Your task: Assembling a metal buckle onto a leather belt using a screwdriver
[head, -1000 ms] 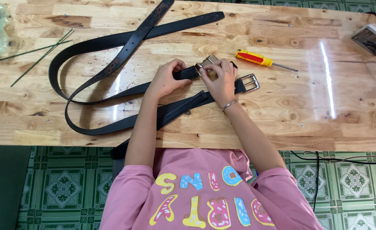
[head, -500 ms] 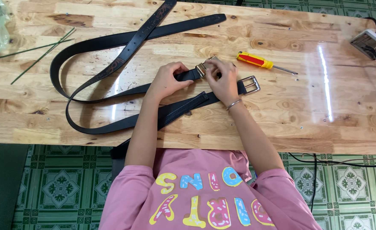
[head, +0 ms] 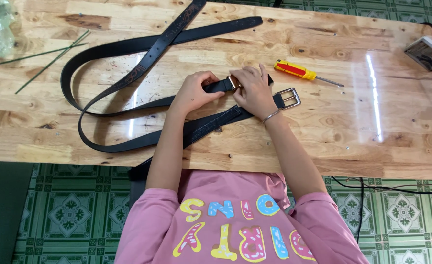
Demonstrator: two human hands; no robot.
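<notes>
The head view shows my left hand [head: 196, 90] pinching the black belt [head: 142, 105] strap while my right hand [head: 255, 90] presses down on the small gold buckle [head: 234, 81] at its end, here in the middle of the wooden table [head: 372, 137]. I think I am fixing the buckle on, so next I must keep it straight and tight. A second belt's silver buckle [head: 289, 98] lies just beside my right hand, and a yellow screwdriver [head: 299, 71] sits near.

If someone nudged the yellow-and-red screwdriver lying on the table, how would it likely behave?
The screwdriver looks rigid, so it should move as one piece. Its rounded handle on the glossy wooden table could probably roll or slide easily. It seems small and light.
</notes>
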